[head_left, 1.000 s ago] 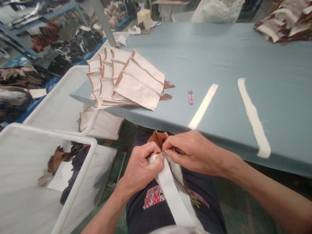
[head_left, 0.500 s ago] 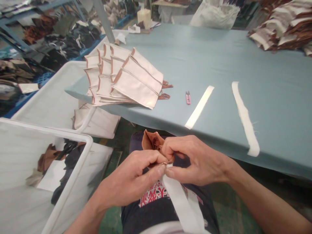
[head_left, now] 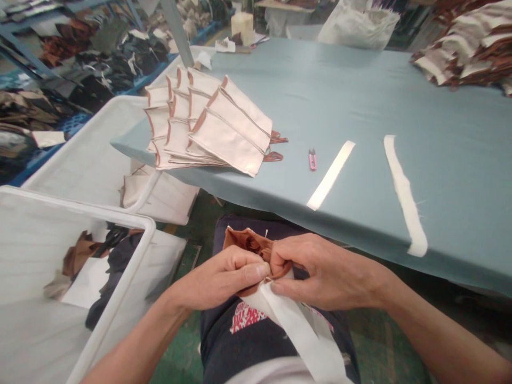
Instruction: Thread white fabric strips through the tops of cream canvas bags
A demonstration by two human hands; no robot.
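Observation:
Over my lap, a cloth bag (head_left: 240, 238) with a brown lining is held with its mouth gaping. My left hand (head_left: 222, 277) is closed on the bag's edge, thumb pressing against the fingers. Close beside it, my right hand (head_left: 324, 269) pinches the edge of the same bag, its fingers curled over the brown lining. From between the hands a white strap (head_left: 306, 336) hangs down toward my waist; its upper end meets the bag's edge at the right thumb. Fingertips partly hide where strap and bag meet.
A grey-blue table (head_left: 344, 96) spans ahead, bearing a fanned pile of cream bags (head_left: 236, 128), pink thread snips (head_left: 312, 159), a short cream strip (head_left: 331, 176) and a longer frayed strip (head_left: 405, 194). White bins (head_left: 150, 226) stand left. Striped brown-and-cream pieces (head_left: 466, 48) lie far right.
Both hands have shifted along the bag's edge, the left slightly leftward, and more brown lining shows. The white strap's upper end has moved a little left and down. The view has shifted slightly.

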